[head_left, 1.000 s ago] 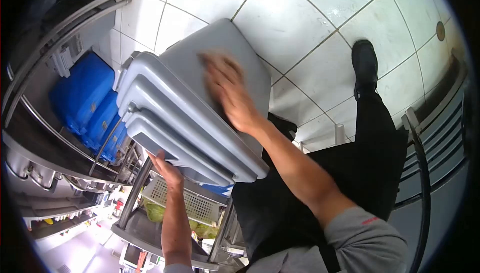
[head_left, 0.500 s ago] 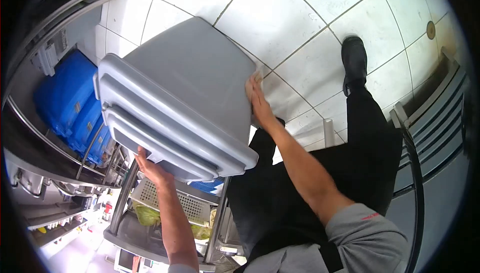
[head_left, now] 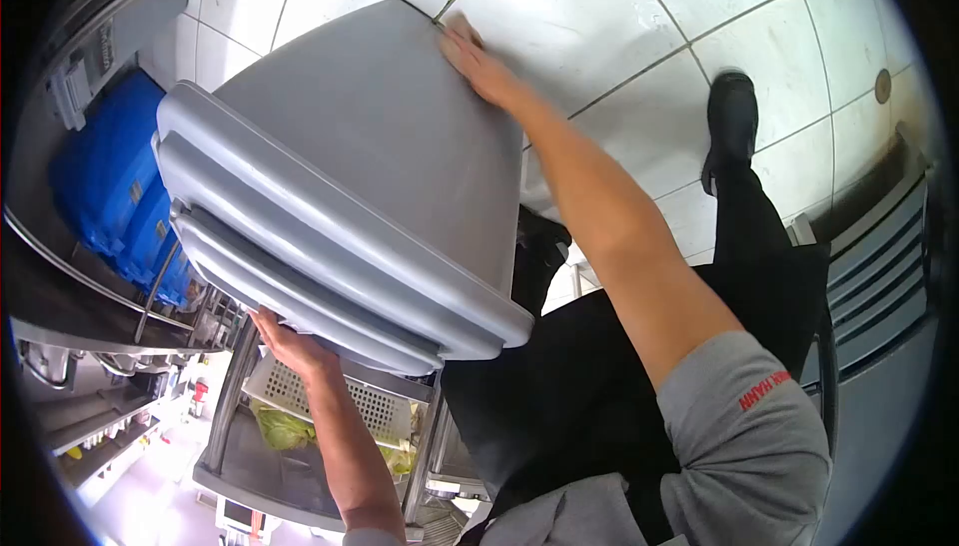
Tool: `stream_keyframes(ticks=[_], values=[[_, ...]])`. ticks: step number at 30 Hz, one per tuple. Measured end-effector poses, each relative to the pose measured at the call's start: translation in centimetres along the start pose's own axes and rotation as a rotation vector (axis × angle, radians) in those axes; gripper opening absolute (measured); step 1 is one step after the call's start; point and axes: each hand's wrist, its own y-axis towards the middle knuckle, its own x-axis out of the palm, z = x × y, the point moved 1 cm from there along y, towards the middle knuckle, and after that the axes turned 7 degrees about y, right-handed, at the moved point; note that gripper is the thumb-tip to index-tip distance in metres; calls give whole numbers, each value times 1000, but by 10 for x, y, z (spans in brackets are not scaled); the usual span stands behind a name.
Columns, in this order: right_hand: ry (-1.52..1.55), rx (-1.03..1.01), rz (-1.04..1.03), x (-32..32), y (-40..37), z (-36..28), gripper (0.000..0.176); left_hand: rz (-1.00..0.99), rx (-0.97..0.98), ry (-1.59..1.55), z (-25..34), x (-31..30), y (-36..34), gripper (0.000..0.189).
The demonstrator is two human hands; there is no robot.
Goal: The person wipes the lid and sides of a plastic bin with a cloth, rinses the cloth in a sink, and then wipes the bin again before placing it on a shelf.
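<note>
A large grey plastic bin [head_left: 370,116] with a ridged lid [head_left: 300,256] lies tilted in front of me, its lid end toward me and its base away. My left hand [head_left: 295,349] is curled at the outer face of the lid, its fingers partly hidden beneath it. At the far right corner of the base, my right hand [head_left: 478,61] rests against the bin with its fingers stretched out and slightly blurred. The bin's right lid corner overlaps my black apron [head_left: 599,376] in this view.
Blue plastic-wrapped packs [head_left: 110,171] sit on a metal rack at left. Below the bin, a perforated crate [head_left: 370,411] and leafy greens [head_left: 285,426] stand on a steel-framed cart. A grey slatted panel [head_left: 879,276] is at right, white floor tiles [head_left: 579,16] ahead.
My right hand has slid up along the bin's right side to the far base corner. The bin appears slightly larger and shifted left; my left hand stays at the lid.
</note>
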Motion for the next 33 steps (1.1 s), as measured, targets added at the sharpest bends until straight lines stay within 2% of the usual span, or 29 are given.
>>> stream_keyframes(ticks=[2,4,5,7,8,10,12,14,15,16,18,20,22,23,25,27,30,32,33], values=[[-99,-162,114,-13,-55,56,50,-57,-37,-51,-7,-5,6,65],[153,-71,153,-13,-102,62,50,-64,-52,-41,-2,-2,3,67],[165,-77,175,-10,-119,56,53,2,-119,-34,0,3,-4,69],[165,-80,150,-4,-167,7,57,71,-177,-27,-2,9,-14,73],[153,-78,105,-4,-196,-36,59,46,-210,-57,16,21,-32,78],[317,-104,-266,-8,-241,-114,46,-33,-202,-75,12,18,-31,80],[373,-388,-359,6,-229,-155,49,-31,-184,-92,7,19,-30,76],[191,-488,-414,18,-182,-168,51,5,-163,-86,0,16,-24,73],[85,-474,-421,33,-145,-169,51,3,-181,-111,0,16,-26,68],[-22,-461,-428,42,-118,-165,51,1,-196,-139,2,17,-28,65],[-117,-453,-163,38,-104,-112,48,-17,-186,-177,13,25,-25,64],[-44,-354,-27,-2,-139,-73,48,-25,-174,-166,9,18,-27,69],[80,-322,157,0,-197,-52,47,-61,-167,-225,5,17,-21,65],[258,-232,148,5,-237,-89,45,-96,-205,-289,4,19,-22,64],[289,-349,31,12,-248,-97,45,-93,-183,-236,4,15,-27,65],[328,-254,110,7,-209,-62,45,-39,-214,-206,10,18,-29,65],[399,-9,233,-16,-112,32,39,-144,-231,-270,31,38,-44,58],[391,-205,280,-34,-73,64,39,-235,-253,-331,20,27,-36,56],[336,-22,442,-37,-73,73,41,-251,-268,-331,16,22,-35,56]])
